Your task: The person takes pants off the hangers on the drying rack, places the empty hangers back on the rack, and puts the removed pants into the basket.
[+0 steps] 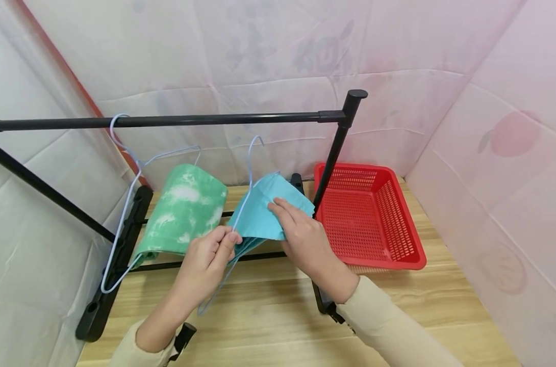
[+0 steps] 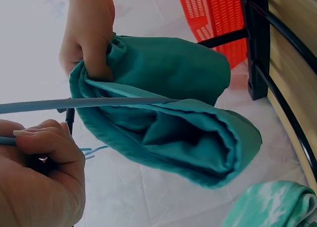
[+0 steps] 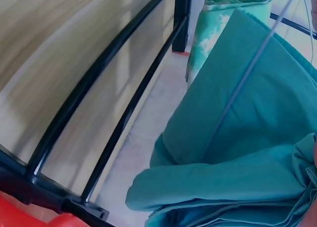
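A blue cloth (image 1: 269, 204) is folded over the lower part of a light-blue wire hanger (image 1: 250, 168), whose hook points up, apart from the rack's bar. My left hand (image 1: 211, 255) pinches the hanger's wire at the cloth's near left edge. On the cloth's right side my right hand (image 1: 305, 239) holds the fabric, its fingers lying over the top. The left wrist view shows the right hand's thumb (image 2: 96, 61) against the gathered fabric, with one layer hanging in an open loop. To the left, a green-and-white tie-dye cloth (image 1: 186, 199) drapes over another hanger (image 1: 126, 204).
The black rack's top bar (image 1: 213, 120) crosses behind the hands, and the second hanger hooks over it. A red plastic basket (image 1: 360, 224) stands right of the rack's post (image 1: 335, 153) on the wooden tabletop (image 1: 269, 316). Pale printed sheets (image 1: 278, 51) enclose the back and sides.
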`<state>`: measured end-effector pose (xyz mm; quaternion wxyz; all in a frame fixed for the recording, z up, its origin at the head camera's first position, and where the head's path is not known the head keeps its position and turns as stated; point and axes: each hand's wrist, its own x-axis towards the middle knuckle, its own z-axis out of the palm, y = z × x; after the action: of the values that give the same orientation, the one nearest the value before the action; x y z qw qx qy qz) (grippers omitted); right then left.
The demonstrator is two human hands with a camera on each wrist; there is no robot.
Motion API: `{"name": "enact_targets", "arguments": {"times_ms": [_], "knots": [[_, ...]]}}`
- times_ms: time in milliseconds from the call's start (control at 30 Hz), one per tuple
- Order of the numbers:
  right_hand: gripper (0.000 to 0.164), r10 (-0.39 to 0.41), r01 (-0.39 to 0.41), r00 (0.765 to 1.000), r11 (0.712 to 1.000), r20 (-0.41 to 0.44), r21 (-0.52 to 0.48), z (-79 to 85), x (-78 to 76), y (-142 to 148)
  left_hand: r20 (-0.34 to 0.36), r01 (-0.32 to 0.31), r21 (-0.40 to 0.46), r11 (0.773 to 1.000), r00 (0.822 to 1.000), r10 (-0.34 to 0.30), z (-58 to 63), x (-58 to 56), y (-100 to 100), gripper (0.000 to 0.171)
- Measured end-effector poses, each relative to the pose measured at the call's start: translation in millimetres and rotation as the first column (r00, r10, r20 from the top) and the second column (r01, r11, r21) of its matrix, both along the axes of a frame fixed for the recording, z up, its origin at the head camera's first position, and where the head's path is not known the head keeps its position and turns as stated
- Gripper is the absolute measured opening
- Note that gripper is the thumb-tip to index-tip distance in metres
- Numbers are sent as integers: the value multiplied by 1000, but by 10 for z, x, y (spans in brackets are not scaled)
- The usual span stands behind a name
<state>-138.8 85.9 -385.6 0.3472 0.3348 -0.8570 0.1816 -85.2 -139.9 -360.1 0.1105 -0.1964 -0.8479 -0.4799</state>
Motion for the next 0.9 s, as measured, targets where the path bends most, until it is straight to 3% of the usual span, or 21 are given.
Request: {"name": "enact_targets", "arguments": {"times_ms": [467, 900], "knots": [[48, 8, -8, 1000, 1000, -4, 7, 93, -48, 91, 11, 18, 7, 1000, 1000, -18, -3, -25, -32, 26], [42, 15, -14, 1000, 1000, -26, 21, 214, -110, 210, 18, 19, -41, 999, 1000, -18, -30, -56, -46, 25]]}}
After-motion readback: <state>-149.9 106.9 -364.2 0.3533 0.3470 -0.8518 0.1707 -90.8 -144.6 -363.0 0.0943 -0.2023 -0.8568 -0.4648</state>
